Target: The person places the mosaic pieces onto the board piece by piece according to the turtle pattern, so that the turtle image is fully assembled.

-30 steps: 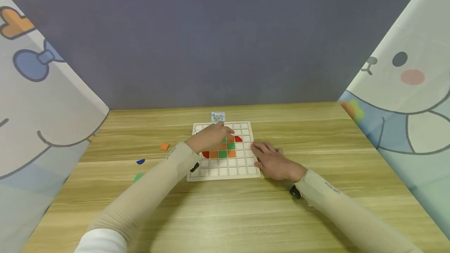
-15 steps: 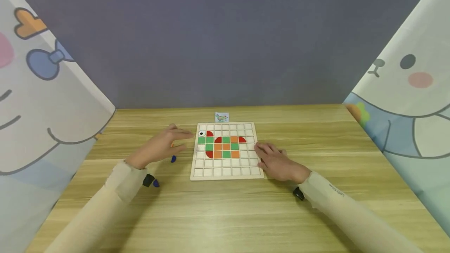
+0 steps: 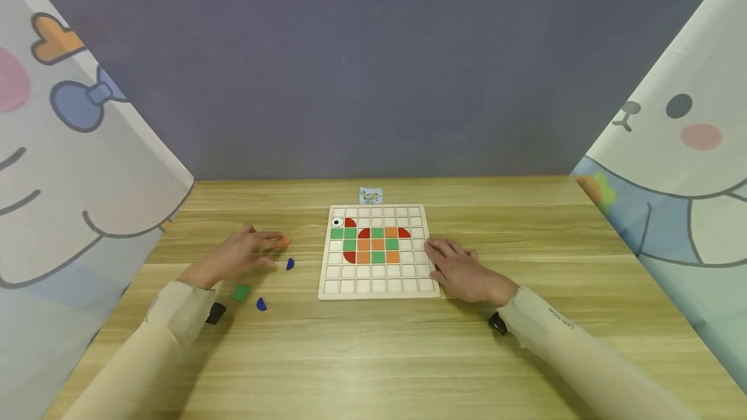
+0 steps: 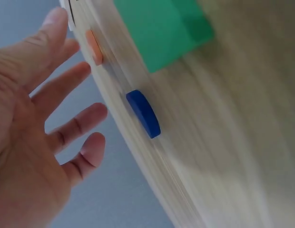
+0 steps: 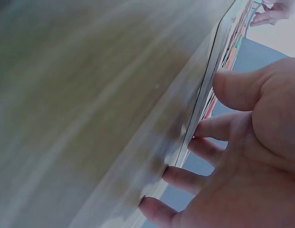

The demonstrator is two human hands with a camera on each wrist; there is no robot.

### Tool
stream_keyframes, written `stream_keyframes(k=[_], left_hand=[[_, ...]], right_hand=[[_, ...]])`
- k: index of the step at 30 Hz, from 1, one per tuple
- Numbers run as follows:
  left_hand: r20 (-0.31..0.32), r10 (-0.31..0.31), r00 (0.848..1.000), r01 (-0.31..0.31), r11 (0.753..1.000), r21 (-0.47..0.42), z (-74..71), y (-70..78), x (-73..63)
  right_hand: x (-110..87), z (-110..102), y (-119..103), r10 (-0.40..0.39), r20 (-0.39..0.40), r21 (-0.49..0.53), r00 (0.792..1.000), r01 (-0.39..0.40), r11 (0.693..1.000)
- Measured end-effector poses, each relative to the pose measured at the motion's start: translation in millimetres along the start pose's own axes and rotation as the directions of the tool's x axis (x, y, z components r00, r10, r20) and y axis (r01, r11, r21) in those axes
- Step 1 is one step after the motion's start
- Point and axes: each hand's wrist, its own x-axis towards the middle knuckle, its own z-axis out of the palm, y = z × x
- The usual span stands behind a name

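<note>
My left hand (image 3: 236, 255) hovers left of the board, fingers spread and relaxed, with its fingertips over an orange tile (image 3: 283, 242). In the left wrist view that orange tile (image 4: 94, 47) lies on the table just beyond the fingertips, and nothing is between thumb and fingers. A blue half-round piece (image 3: 290, 264) lies nearby. My right hand (image 3: 462, 271) rests at the right edge of the white grid board (image 3: 379, 296), its fingertips touching the rim. Set into the board are green and orange squares, red quarter-round pieces and a white eye tile (image 3: 337, 222).
A second blue half-round piece (image 3: 260, 304) and a green tile (image 3: 240, 292) lie near the left wrist. Behind the board is a small picture card (image 3: 370, 196). A dark panel (image 3: 373, 70) stands at the table's back, with printed cloth on both sides.
The left hand has moved from above the board back left to the orange tile. This uncovers the board's upper left pieces. The right hand stays at the board's edge.
</note>
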Motion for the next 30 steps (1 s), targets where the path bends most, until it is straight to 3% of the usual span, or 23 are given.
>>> stream_keyframes(k=[5,15,21,26,30], left_hand=[[0.022,-0.023,0.999,0.023,1.000,-0.006,0.8,-4.2,5.7],[-0.037,-0.026,0.999,0.026,1.000,-0.007,4.7,-9.2,22.9],[-0.093,0.020,0.995,-0.017,0.999,0.033,6.2,-7.0,28.3],[-0.089,-0.024,0.996,0.029,0.998,0.058,7.9,-2.9,30.6],[-0.096,-0.018,0.995,0.025,0.997,0.078,9.1,0.8,33.1]], right_hand=[[0.5,0,0,0.001,0.005,-0.006,1.000,-0.001,1.000],[1.3,0,-1,0.006,0.013,0.000,1.000,-0.006,1.000],[1.7,1,-1,0.007,0.006,-0.003,1.000,-0.007,1.000],[1.2,2,-1,0.012,0.003,-0.012,1.000,-0.012,1.000],[1.0,2,0,0.011,0.004,-0.003,1.000,-0.011,1.000]])
